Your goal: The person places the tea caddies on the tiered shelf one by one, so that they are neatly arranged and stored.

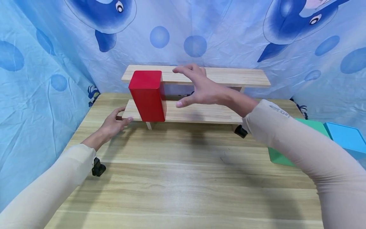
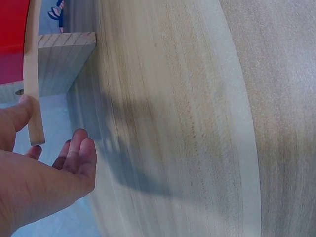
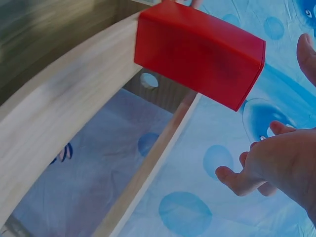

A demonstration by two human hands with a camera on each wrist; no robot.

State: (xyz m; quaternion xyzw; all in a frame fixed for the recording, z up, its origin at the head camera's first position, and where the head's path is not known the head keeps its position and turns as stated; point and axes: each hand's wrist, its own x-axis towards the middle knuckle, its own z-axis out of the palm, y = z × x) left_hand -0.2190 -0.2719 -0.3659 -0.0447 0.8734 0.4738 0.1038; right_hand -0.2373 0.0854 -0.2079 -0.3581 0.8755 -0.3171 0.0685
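A tall red box stands upright on the lower board of a two-tier wooden shelf, near its left end. My left hand grips the left end of that lower board. In the left wrist view the thumb lies on one face of the board, with the index finger at its end and the other fingers spread off it. My right hand hovers in front of the shelf, to the right of the red box, thumb and fingers spread wide with nothing between them. The right wrist view shows a gap between hand and box.
At the table's right side are a green box and a light blue box, the green one partly behind my right sleeve. The shelf's upper board runs behind the red box. Blue dolphin-print curtains surround the wooden table.
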